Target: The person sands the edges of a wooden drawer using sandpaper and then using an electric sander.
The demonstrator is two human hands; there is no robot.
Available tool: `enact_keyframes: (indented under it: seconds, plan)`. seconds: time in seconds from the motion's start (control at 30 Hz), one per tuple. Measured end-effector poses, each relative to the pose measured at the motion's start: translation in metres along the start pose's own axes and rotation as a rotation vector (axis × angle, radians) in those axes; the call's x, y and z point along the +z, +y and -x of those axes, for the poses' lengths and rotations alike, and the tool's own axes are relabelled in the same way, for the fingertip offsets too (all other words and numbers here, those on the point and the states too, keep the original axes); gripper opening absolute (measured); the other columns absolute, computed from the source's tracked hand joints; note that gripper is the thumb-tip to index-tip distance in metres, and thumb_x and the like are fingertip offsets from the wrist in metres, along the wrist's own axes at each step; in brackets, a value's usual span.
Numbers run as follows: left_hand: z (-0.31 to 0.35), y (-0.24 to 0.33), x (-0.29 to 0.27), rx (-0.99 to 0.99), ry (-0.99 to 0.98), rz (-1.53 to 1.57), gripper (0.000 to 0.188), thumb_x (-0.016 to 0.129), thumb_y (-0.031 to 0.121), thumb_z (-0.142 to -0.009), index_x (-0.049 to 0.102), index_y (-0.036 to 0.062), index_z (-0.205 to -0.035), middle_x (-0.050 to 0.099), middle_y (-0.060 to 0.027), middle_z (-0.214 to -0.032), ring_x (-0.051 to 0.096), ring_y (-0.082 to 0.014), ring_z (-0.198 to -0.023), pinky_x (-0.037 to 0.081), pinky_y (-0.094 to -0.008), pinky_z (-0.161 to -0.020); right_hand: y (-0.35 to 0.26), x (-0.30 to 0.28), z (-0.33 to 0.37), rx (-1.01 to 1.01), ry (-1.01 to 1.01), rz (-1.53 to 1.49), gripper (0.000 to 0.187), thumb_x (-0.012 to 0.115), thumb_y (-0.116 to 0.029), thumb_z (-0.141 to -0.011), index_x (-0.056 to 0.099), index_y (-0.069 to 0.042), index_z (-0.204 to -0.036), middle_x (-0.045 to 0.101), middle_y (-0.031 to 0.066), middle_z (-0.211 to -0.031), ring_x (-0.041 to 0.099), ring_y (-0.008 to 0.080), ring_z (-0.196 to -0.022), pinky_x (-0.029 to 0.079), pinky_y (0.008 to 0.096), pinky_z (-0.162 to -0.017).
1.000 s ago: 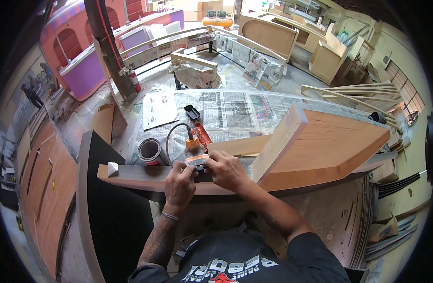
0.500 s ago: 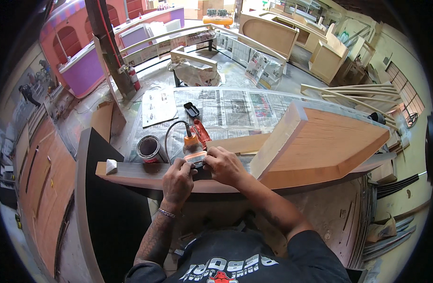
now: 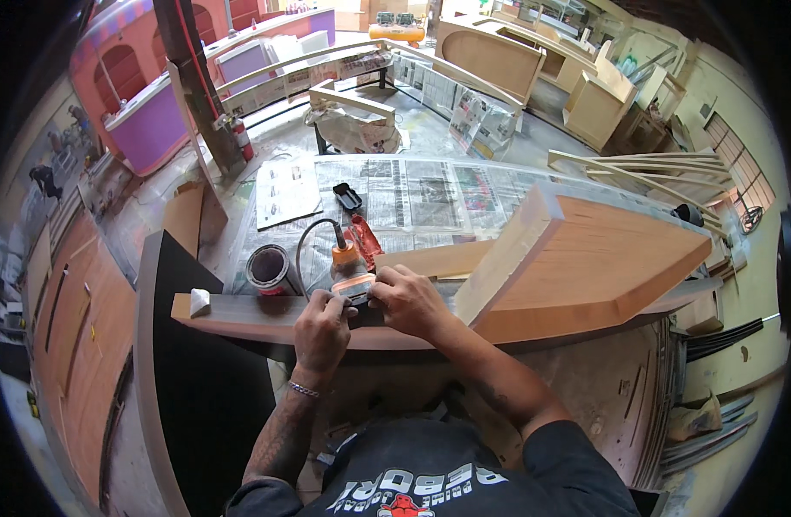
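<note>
A corded power sander [image 3: 345,257], orange on top and grey below, lies on the long curved wooden edge in front of me. My left hand [image 3: 320,324] pinches its near end from the left, fingers bent. From the right, my right hand [image 3: 407,302] grips the same end, with thumb and fingers drawn together. The fingers cover part of that end, so any small piece between them is hidden. A black cable [image 3: 306,246] loops from the sander's far end. Just beyond lies a crumpled red item [image 3: 365,239], with a black plastic piece [image 3: 348,198] behind it.
An open paint can [image 3: 270,270] stands left of the sander. A folded pale piece [image 3: 200,302] sits at the wood's left end. A large angled wooden panel [image 3: 611,250] rises at right. Newspaper under plastic [image 3: 421,194] covers the surface beyond; a black panel [image 3: 201,345] stands at left.
Both hands keep their hold at the sander's near end with barely any finger movement. The whole view has shifted slightly.
</note>
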State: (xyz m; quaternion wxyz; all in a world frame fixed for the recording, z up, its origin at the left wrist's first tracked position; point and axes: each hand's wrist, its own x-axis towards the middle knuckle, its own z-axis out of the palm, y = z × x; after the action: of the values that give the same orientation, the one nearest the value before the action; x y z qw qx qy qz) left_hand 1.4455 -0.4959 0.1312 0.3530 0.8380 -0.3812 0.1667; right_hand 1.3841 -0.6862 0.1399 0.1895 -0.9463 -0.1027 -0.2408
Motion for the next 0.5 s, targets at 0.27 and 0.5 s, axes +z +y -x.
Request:
enact_keyframes:
  seconds: [0.27, 0.5]
  plan:
    - [-0.0010, -0.0053, 0.0003, 0.036, 0.004, 0.049, 0.015, 0.076, 0.010, -0.081, 0.070, 0.0047, -0.093, 0.063, -0.0092, -0.088, 0.066, -0.0283, -0.077, 0.053, -0.0403, -0.066, 0.0018, 0.0001, -0.0015, 0.012, -0.002, 0.004, 0.012, 0.074, -0.015, -0.078, 0.066, -0.008, -0.084, 0.061, 0.0061, -0.088, 0.060, 0.0289, -0.079, 0.052, 0.0428, -0.068]
    - [-0.0034, -0.0099, 0.0042, 0.095, 0.072, -0.012, 0.014, 0.075, 0.007, -0.081, 0.073, 0.0071, -0.095, 0.064, -0.0085, -0.088, 0.067, -0.0275, -0.076, 0.054, -0.0391, -0.064, 0.0035, 0.0005, -0.0087, -0.003, -0.018, 0.041, 0.012, 0.072, -0.011, -0.077, 0.065, -0.009, -0.086, 0.061, 0.0064, -0.089, 0.060, 0.0289, -0.080, 0.053, 0.0433, -0.068]
